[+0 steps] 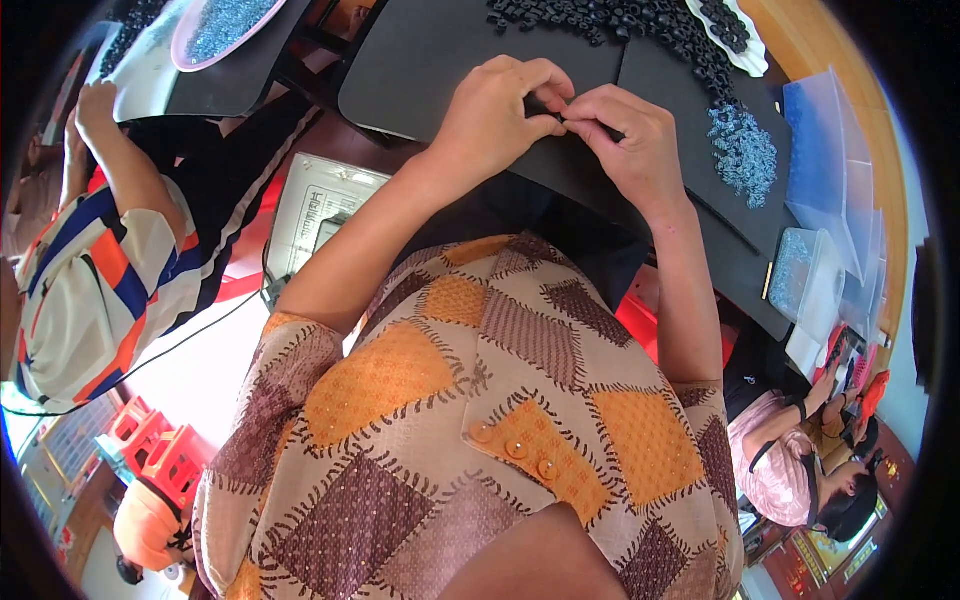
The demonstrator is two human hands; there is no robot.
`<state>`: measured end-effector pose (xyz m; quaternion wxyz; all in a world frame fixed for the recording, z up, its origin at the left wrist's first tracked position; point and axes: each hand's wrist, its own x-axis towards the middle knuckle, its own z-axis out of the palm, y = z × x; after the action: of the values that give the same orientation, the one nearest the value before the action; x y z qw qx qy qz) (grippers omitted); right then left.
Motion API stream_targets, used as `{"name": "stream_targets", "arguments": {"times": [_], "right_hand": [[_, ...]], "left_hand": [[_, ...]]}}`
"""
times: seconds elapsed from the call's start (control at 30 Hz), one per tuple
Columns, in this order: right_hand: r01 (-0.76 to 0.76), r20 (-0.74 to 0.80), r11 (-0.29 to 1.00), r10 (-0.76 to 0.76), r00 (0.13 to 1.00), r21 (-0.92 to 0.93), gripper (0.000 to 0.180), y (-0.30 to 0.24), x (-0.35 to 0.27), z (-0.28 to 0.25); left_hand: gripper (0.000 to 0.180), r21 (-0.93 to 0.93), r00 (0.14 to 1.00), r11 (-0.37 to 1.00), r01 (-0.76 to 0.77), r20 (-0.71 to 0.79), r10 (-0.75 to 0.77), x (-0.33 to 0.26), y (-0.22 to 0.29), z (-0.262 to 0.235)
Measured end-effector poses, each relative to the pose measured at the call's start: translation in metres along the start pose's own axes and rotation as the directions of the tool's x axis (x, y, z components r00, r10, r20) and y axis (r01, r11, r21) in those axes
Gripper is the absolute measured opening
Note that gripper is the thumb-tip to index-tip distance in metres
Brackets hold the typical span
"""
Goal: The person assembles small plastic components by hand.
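My left hand (492, 118) and my right hand (635, 145) meet above the near edge of a black table mat (420, 70). Their fingertips are pinched together and nearly touch. A small black part (541, 103) shows between the fingers of my left hand. Another dark bit (611, 131) pokes out from the fingers of my right hand. The fingers hide most of both, so I cannot tell whether they are joined. Beyond my hands lies a heap of small black parts (690, 62), and to the right is a pile of small clear blue pieces (743, 155).
At the far right stand a white dish (755, 55) of black parts, a translucent blue plastic bin (825, 150) and a clear tub (790, 265) of blue pieces. A pink-rimmed tray (180, 45) is at the far left. People (100, 290) sit on both sides. Red stools (170, 455) stand behind left.
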<state>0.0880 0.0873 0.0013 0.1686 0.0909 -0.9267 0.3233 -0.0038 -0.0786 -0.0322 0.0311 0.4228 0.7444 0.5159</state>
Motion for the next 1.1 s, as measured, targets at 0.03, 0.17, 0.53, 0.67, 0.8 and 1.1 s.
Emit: {"name": "stream_targets", "arguments": {"times": [0.03,0.17,0.53,0.67,0.8,1.1], "right_hand": [[0.001,0.001,1.0,-0.001,1.0,0.0,0.011,0.001,-0.001,0.001],[0.006,-0.016,1.0,-0.006,1.0,0.013,0.01,0.003,-0.001,0.002],[-0.01,-0.042,1.0,0.009,0.999,-0.021,0.011,-0.001,-0.003,0.007],[-0.017,-0.043,1.0,0.017,0.999,-0.018,0.01,-0.003,-0.003,0.008],[-0.011,-0.052,0.999,0.009,0.999,-0.037,0.009,-0.004,-0.006,0.009],[-0.046,-0.18,0.997,0.056,0.982,0.059,0.012,-0.008,-0.013,0.014]], "left_hand": [[0.026,0.013,1.0,0.999,0.029,0.009,-0.029,0.0,0.001,0.002],[0.025,0.042,0.999,0.999,0.017,0.03,-0.018,-0.002,0.0,0.003],[0.017,0.107,0.999,0.994,-0.023,-0.045,0.028,-0.01,-0.005,0.004],[0.026,0.042,0.998,0.998,0.05,-0.03,-0.049,-0.008,0.002,0.003],[0.033,0.046,0.998,0.998,0.039,-0.059,-0.037,-0.009,0.002,0.004],[0.033,-0.045,0.99,0.99,0.135,-0.026,-0.136,-0.008,0.006,0.001]]}}
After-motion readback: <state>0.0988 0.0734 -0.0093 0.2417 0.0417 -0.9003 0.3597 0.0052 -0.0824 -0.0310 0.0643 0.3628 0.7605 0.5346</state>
